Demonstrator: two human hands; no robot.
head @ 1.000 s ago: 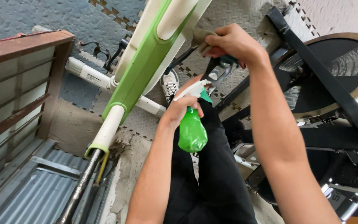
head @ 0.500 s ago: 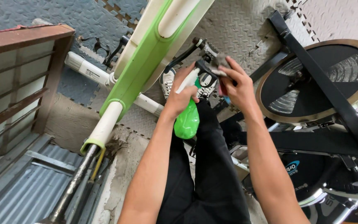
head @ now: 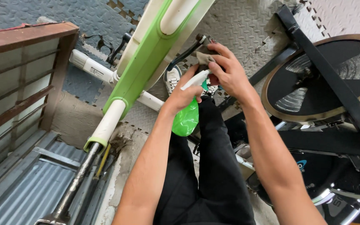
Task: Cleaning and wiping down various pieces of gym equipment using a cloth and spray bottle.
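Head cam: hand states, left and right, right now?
Left hand: closed around the green spray bottle.
Right hand: closed on a grey-brown cloth, pressed to the black lever.

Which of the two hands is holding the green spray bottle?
The left hand grips the green spray bottle by its white trigger head; the right hand instead pinches a grey cloth against the black lever.

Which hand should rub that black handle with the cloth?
Probably the right hand. It already holds the cloth against the black handle, while the left hand is busy gripping the green spray bottle.
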